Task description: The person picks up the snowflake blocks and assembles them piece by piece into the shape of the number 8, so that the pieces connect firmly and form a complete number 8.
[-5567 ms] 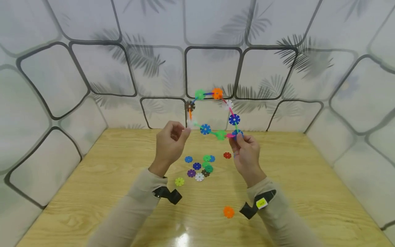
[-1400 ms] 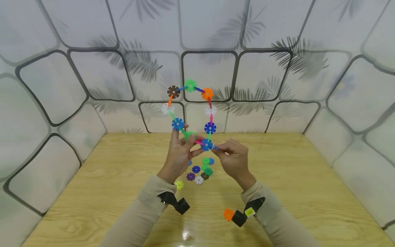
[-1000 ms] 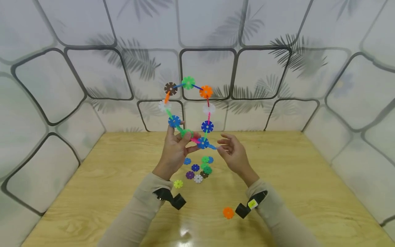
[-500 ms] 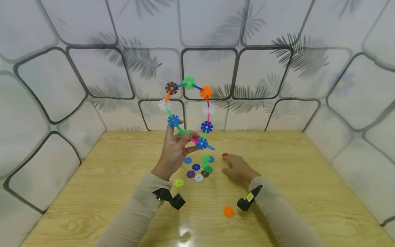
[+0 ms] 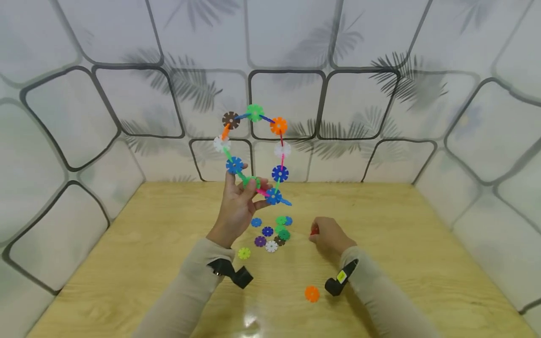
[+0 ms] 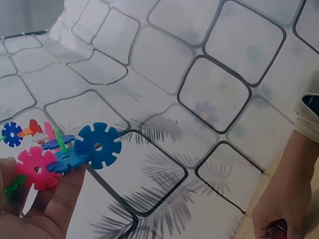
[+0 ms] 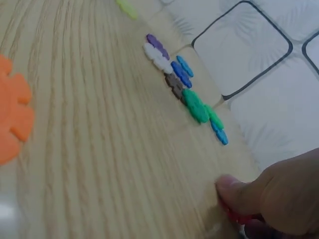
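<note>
My left hand (image 5: 236, 206) holds up a ring of interlocking plastic snowflake discs, pinching it near a green disc (image 5: 252, 182) at the bottom. In the left wrist view a pink disc (image 6: 37, 168) sits by the fingers. A blue disc (image 6: 98, 146) juts outward from the ring's lower right corner. My right hand (image 5: 331, 236), low over the table, pinches a red snowflake disc (image 5: 314, 231) between thumb and fingers. Most of that red disc (image 7: 237, 215) is hidden by the hand in the right wrist view.
Several loose discs lie mid-table, among them a purple disc (image 5: 260, 241), a white disc (image 5: 271, 246) and a yellow disc (image 5: 244, 253). An orange disc (image 5: 312, 294) lies nearer, by the right wrist. A patterned wall covering (image 5: 338, 103) rises behind the wooden table (image 5: 169, 225).
My right hand let go of the blue disc now on the ring's corner, went down to the table and took hold of the red disc, drawing it nearer. The left hand keeps the ring up.
</note>
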The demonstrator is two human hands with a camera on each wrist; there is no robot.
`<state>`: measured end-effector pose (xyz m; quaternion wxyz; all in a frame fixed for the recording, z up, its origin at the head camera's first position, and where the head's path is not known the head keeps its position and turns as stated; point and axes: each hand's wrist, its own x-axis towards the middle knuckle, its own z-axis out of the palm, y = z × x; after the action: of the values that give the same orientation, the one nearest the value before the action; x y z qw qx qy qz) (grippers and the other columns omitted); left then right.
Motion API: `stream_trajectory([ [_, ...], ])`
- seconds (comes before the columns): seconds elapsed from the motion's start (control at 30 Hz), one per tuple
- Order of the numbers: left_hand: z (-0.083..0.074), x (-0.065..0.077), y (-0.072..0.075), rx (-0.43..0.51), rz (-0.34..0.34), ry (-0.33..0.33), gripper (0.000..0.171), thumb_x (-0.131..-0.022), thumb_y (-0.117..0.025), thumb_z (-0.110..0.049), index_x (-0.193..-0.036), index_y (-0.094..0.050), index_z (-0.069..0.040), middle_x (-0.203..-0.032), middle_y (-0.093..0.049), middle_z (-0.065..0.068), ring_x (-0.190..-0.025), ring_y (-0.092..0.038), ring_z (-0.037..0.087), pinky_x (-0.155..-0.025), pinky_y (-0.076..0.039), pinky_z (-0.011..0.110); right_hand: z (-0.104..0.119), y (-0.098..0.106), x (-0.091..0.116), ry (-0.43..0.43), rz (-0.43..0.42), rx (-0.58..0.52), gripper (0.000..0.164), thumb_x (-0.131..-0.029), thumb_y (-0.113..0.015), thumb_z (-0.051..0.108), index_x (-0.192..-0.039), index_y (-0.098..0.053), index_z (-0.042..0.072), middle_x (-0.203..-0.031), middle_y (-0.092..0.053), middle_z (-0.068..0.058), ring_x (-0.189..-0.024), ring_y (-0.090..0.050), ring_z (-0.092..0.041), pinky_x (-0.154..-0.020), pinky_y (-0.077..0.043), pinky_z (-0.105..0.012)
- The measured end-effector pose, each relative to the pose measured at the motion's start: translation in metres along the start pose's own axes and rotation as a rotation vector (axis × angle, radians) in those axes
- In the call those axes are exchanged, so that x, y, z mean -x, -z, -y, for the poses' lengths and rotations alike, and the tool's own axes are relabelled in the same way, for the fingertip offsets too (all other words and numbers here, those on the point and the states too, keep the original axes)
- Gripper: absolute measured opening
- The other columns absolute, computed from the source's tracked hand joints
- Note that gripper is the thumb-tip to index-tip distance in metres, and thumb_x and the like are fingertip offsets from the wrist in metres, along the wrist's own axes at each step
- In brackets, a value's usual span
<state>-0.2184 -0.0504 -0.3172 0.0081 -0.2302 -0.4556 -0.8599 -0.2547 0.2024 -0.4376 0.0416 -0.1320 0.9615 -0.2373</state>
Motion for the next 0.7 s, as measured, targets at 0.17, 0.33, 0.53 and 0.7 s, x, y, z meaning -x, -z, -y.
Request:
stream_trajectory([
  [0.17,0.0,-0.003,0.001,0.008,-0.003,-0.024,0.028,-0.104,-0.041,-0.01,-0.127,-0.032,-0.023,-0.096,-0.067,0.002,-0.094,-0.066,0.02,-0.073,-0.057,0.036,0.006,0.006,0.0,0.031,-0.017,-0.102,0.012,-0.09,-0.071,0.012,-0.096,-0.065,0.004,-0.083,-0.06,-0.004,-0.074,-0.056,-0.018,-0.068,-0.05,-0.035],
  [0.33,0.001,-0.003,0.003,0.023,-0.012,-0.038,0.027,-0.104,-0.039,-0.01,-0.127,-0.032,-0.023,-0.097,-0.067,0.002,-0.095,-0.065,0.02,-0.073,-0.057,0.036,0.026,0.013,0.004,0.121,-0.14,-0.55,0.017,-0.092,-0.069,0.01,-0.105,-0.065,0.001,-0.086,-0.064,-0.008,-0.071,-0.065,-0.032,-0.062,-0.056,-0.034],
  [0.53,0.0,-0.002,0.003,0.088,-0.005,-0.089,0.027,-0.104,-0.04,-0.013,-0.127,-0.031,-0.024,-0.099,-0.067,0.003,-0.096,-0.065,0.018,-0.075,-0.057,0.036,0.064,0.036,0.019,0.302,-0.336,-0.786,0.021,-0.091,-0.068,0.004,-0.109,-0.065,-0.006,-0.097,-0.065,-0.019,-0.076,-0.069,-0.023,-0.067,-0.057,-0.031],
  [0.7,-0.001,-0.002,0.003,0.132,0.016,-0.125,0.027,-0.104,-0.039,-0.014,-0.127,-0.029,-0.023,-0.099,-0.067,0.004,-0.096,-0.065,0.018,-0.075,-0.057,0.036,0.085,0.05,0.031,0.459,-0.43,-0.84,0.03,-0.085,-0.068,-0.01,-0.114,-0.06,-0.013,-0.107,-0.062,-0.027,-0.086,-0.067,-0.015,-0.073,-0.057,-0.028],
])
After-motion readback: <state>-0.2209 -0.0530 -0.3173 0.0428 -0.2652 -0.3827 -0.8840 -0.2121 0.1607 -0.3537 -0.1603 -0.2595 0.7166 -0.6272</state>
